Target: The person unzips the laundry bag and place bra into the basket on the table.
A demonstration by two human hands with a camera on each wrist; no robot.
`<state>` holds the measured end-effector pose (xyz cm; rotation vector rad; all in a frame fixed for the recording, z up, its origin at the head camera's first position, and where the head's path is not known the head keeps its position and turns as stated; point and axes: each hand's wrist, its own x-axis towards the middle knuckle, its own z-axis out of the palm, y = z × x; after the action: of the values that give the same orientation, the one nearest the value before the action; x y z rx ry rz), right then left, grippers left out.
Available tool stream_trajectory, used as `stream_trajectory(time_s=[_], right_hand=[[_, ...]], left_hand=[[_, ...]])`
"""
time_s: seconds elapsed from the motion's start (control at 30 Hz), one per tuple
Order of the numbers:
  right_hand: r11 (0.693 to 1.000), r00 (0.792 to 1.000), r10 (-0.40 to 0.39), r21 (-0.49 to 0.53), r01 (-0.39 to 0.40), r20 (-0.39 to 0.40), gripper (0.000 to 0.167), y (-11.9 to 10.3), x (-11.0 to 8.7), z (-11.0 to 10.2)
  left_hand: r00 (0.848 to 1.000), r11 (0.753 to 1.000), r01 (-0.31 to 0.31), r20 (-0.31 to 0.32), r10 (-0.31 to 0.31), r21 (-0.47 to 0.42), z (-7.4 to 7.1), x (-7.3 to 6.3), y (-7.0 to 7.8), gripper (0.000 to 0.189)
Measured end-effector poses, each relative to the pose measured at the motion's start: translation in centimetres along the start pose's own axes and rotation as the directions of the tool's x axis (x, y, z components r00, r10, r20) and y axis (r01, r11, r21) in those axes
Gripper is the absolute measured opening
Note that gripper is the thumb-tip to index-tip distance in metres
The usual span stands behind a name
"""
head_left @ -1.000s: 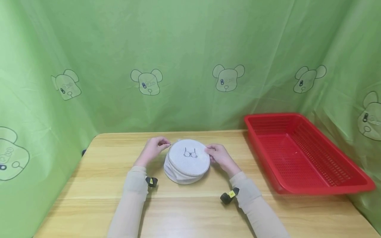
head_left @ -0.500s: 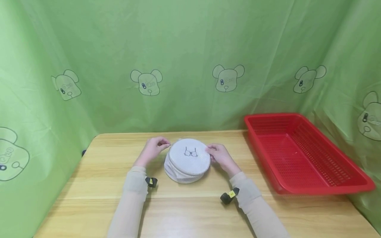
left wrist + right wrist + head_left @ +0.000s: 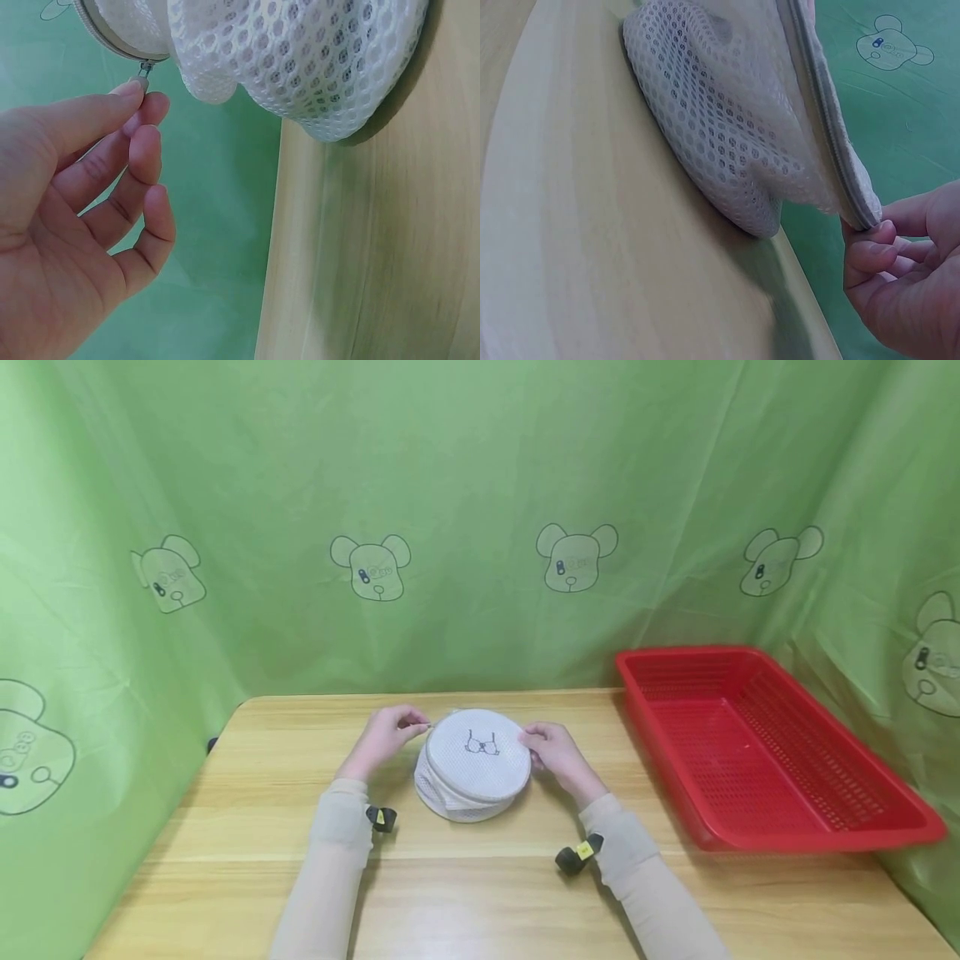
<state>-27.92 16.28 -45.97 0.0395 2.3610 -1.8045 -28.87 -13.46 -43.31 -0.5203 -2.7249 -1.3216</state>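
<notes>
A round white mesh laundry bag (image 3: 480,772) with a bra printed on its lid stands on the wooden table, its side cloth slumped in folds. At its left rim my left hand (image 3: 382,743) pinches the small zipper pull (image 3: 144,75) between thumb and forefinger, the other fingers loosely bent. Across from it, my right hand (image 3: 557,756) pinches the bag's edge beside the zipper (image 3: 829,112), thumb on top and fingers below. The lid looks shut along the zipper in the right wrist view. The bag's contents cannot be made out.
A red plastic basket (image 3: 675,768) with slotted walls stands on the right of the table (image 3: 450,902). Green curtains (image 3: 472,635) printed with bear heads hang behind and at both sides. Both wrists carry small black cameras (image 3: 576,857).
The bag has shifted very slightly to the right. Both hands keep their grips and stay almost still.
</notes>
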Motion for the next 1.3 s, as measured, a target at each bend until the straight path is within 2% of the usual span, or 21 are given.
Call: stream_trajectory(time_s=[0.27, 0.47, 0.7, 0.93, 1.17, 1.3], right_hand=[[1.0, 1.0, -0.01, 0.011, 0.01, 0.009, 0.031, -0.3, -0.2, 0.0], [1.0, 1.0, -0.001, 0.01, 0.001, 0.022, 0.03, -2.1, -1.7, 0.0], [0.999, 0.997, -0.035, 0.004, 0.035, 0.063, 0.033, 0.0, -0.2, -0.4], [0.999, 0.997, 0.01, -0.044, -0.006, 0.077, 0.042, -0.3, 0.0, -0.4], [0.998, 0.994, -0.025, -0.059, 0.031, 0.107, 0.057, -0.3, -0.1, 0.1], [0.995, 0.992, -0.042, -0.084, 0.053, 0.123, 0.059, -0.2, -0.3, 0.2]], left_hand=[[1.0, 1.0, 0.009, 0.0, -0.009, -0.008, -0.1, -0.1, 0.2, 0.013], [1.0, 1.0, 0.019, 0.006, -0.019, -0.007, -0.1, -0.1, 0.2, 0.014], [1.0, 1.0, 0.009, 0.002, -0.009, 0.003, 0.0, 0.1, -0.1, 0.013], [1.0, 1.0, 0.007, 0.014, -0.007, 0.015, 0.0, 0.0, 0.0, 0.013], [1.0, 1.0, 0.005, 0.026, -0.006, 0.03, 0.0, -0.1, 0.0, 0.012], [1.0, 1.0, 0.013, 0.022, -0.014, 0.028, 0.1, -0.1, 0.0, 0.012]])
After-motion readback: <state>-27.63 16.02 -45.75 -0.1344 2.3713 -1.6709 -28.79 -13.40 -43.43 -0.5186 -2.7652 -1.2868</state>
